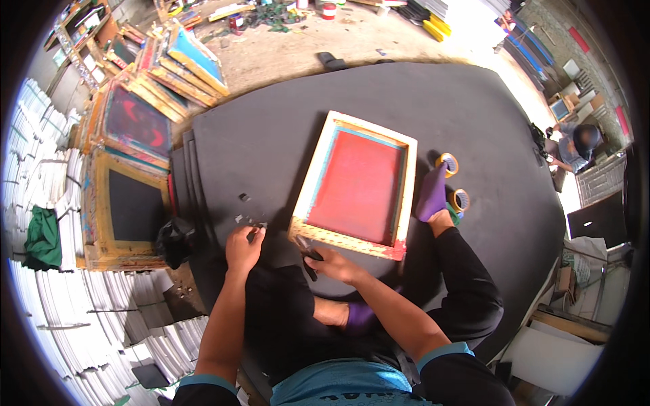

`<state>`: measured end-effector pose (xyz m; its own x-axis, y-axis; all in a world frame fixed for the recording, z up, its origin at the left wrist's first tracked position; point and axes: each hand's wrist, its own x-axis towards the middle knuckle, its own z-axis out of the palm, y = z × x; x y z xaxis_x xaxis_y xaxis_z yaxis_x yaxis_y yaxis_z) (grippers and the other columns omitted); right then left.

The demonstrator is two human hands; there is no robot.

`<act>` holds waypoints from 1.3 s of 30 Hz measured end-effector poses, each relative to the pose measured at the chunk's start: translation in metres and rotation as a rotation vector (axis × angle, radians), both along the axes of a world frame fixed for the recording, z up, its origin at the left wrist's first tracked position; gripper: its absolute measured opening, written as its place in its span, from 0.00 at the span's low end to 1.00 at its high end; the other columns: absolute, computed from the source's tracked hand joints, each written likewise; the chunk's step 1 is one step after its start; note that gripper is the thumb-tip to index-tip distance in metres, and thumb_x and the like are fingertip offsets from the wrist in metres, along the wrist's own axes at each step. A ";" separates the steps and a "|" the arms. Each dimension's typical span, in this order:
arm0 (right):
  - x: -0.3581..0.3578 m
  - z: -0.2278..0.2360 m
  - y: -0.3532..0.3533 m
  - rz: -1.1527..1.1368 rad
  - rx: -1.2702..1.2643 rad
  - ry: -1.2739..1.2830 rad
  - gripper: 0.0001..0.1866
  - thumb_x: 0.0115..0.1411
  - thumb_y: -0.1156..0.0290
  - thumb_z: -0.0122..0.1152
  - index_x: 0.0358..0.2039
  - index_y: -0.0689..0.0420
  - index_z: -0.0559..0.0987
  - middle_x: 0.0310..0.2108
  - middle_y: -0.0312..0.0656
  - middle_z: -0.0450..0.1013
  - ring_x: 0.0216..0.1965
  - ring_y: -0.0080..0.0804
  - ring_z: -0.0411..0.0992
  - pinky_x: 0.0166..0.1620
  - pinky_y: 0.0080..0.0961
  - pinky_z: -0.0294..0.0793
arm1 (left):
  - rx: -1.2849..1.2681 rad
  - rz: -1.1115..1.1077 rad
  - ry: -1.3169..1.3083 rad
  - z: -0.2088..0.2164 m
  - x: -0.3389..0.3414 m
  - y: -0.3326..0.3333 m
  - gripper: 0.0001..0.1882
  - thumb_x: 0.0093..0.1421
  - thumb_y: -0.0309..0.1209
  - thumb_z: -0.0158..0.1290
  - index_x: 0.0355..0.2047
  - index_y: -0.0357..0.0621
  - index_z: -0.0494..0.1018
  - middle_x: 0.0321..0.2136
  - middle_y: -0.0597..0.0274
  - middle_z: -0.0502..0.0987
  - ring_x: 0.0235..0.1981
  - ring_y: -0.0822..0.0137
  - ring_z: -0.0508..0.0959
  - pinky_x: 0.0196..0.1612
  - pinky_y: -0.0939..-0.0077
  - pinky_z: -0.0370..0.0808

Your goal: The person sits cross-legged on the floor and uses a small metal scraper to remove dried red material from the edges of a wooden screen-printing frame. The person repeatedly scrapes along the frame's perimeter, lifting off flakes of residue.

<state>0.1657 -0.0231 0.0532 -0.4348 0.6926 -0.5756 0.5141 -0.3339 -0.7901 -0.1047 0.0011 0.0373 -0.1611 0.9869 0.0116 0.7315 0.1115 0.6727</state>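
Observation:
A wooden screen-printing frame (409, 172) with a red mesh (355, 183) lies tilted on the dark grey sheets (474, 115) in front of me. At its near left corner my right hand (335, 265) is closed around dark-handled pliers (309, 256), whose metal head touches or nearly touches the wood. My left hand (244, 250) hovers left of that corner, thumb and fingertips drawn together; anything between them is too small to make out. Small loose bits (249, 220) are scattered just beyond its fingertips.
Two tape rolls (448, 164) (459, 199) stand right of the frame, beside my purple-socked foot (432, 193). More screen frames (135, 122) lean at the left, near a black plastic bag (175, 241) and white stacks (101, 304). Another person (575, 145) is at the far right.

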 end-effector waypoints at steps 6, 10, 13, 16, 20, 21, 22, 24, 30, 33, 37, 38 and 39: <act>0.115 -0.041 -0.048 -0.492 -0.174 0.259 0.29 0.70 0.49 0.57 0.63 0.57 0.70 0.46 0.39 0.76 0.47 0.31 0.74 0.48 0.32 0.75 | 0.179 -0.207 0.252 -0.006 0.042 -0.009 0.16 0.56 0.43 0.65 0.39 0.46 0.83 0.50 0.52 0.78 0.56 0.48 0.73 0.61 0.53 0.66; 0.158 -0.021 -0.055 -0.730 -0.277 0.250 0.21 0.75 0.55 0.50 0.58 0.57 0.71 0.44 0.41 0.78 0.44 0.32 0.78 0.46 0.34 0.78 | 0.208 -0.512 0.198 0.001 0.096 -0.009 0.19 0.56 0.42 0.64 0.40 0.41 0.82 0.48 0.50 0.78 0.56 0.50 0.72 0.62 0.55 0.65; 0.183 -0.020 -0.055 -0.789 -0.332 0.227 0.21 0.75 0.54 0.48 0.56 0.59 0.70 0.46 0.46 0.79 0.45 0.40 0.80 0.47 0.40 0.80 | 0.156 -0.643 0.235 -0.018 0.136 -0.014 0.24 0.58 0.44 0.62 0.49 0.40 0.79 0.56 0.49 0.74 0.61 0.50 0.69 0.68 0.50 0.60; 0.200 -0.028 -0.053 -0.840 -0.394 0.235 0.22 0.75 0.53 0.47 0.54 0.60 0.71 0.45 0.50 0.79 0.44 0.43 0.81 0.45 0.41 0.81 | 0.058 -0.715 0.312 -0.038 0.174 -0.018 0.33 0.61 0.47 0.59 0.62 0.43 0.70 0.63 0.51 0.70 0.67 0.49 0.64 0.72 0.44 0.52; 0.212 -0.035 -0.042 -0.876 -0.455 0.344 0.22 0.75 0.54 0.46 0.53 0.61 0.71 0.42 0.53 0.79 0.41 0.46 0.82 0.36 0.36 0.82 | 0.023 -0.736 0.373 -0.051 0.202 -0.025 0.34 0.61 0.47 0.59 0.64 0.44 0.69 0.64 0.52 0.69 0.69 0.49 0.62 0.72 0.42 0.51; 0.215 -0.037 -0.041 -0.873 -0.470 0.372 0.21 0.76 0.54 0.45 0.53 0.61 0.71 0.41 0.54 0.79 0.40 0.47 0.82 0.34 0.34 0.82 | -0.016 -0.740 0.383 -0.052 0.205 -0.027 0.35 0.61 0.47 0.59 0.65 0.45 0.68 0.65 0.53 0.69 0.70 0.50 0.61 0.73 0.41 0.50; 0.219 -0.043 -0.040 -0.868 -0.483 0.381 0.21 0.76 0.54 0.44 0.52 0.61 0.72 0.42 0.54 0.79 0.41 0.48 0.82 0.35 0.36 0.83 | -0.003 -0.740 0.388 -0.053 0.205 -0.028 0.34 0.61 0.47 0.59 0.65 0.45 0.68 0.65 0.54 0.69 0.70 0.50 0.61 0.73 0.41 0.50; 0.225 -0.051 -0.037 -0.856 -0.509 0.397 0.21 0.76 0.54 0.43 0.52 0.60 0.72 0.43 0.56 0.80 0.43 0.50 0.82 0.38 0.41 0.84 | 0.020 -0.738 0.396 -0.055 0.204 -0.031 0.34 0.61 0.47 0.59 0.65 0.46 0.68 0.65 0.55 0.69 0.70 0.52 0.60 0.73 0.41 0.50; 0.227 -0.054 -0.033 -0.914 -0.545 0.428 0.19 0.76 0.56 0.45 0.49 0.59 0.73 0.39 0.55 0.80 0.36 0.49 0.82 0.31 0.37 0.81 | 0.025 -0.728 0.367 -0.061 0.198 -0.032 0.33 0.61 0.46 0.59 0.65 0.48 0.68 0.66 0.58 0.67 0.71 0.55 0.59 0.72 0.40 0.51; 0.225 -0.050 -0.033 -0.916 -0.479 0.287 0.22 0.75 0.53 0.46 0.48 0.62 0.74 0.38 0.55 0.80 0.36 0.48 0.82 0.36 0.44 0.83 | 0.007 -0.717 0.346 -0.061 0.197 -0.032 0.33 0.62 0.45 0.58 0.65 0.48 0.68 0.66 0.58 0.67 0.71 0.55 0.59 0.72 0.40 0.51; 0.229 -0.037 -0.019 -0.890 -0.509 0.083 0.21 0.74 0.54 0.50 0.46 0.63 0.74 0.34 0.54 0.79 0.30 0.46 0.81 0.29 0.45 0.82 | 0.022 -0.717 0.339 -0.060 0.197 -0.032 0.33 0.61 0.44 0.59 0.65 0.48 0.68 0.67 0.59 0.67 0.71 0.55 0.59 0.72 0.39 0.51; 0.231 -0.039 -0.015 -0.874 -0.517 0.051 0.21 0.74 0.55 0.51 0.46 0.64 0.74 0.33 0.53 0.79 0.29 0.46 0.81 0.28 0.45 0.81 | 0.022 -0.717 0.340 -0.059 0.197 -0.032 0.33 0.61 0.44 0.60 0.65 0.48 0.68 0.67 0.59 0.67 0.71 0.56 0.59 0.72 0.40 0.51; 0.233 -0.041 -0.012 -0.859 -0.527 0.018 0.21 0.73 0.55 0.51 0.45 0.64 0.74 0.32 0.52 0.79 0.28 0.45 0.80 0.26 0.44 0.80 | 0.021 -0.717 0.341 -0.059 0.197 -0.033 0.33 0.60 0.44 0.60 0.65 0.48 0.69 0.67 0.59 0.67 0.71 0.56 0.59 0.72 0.40 0.51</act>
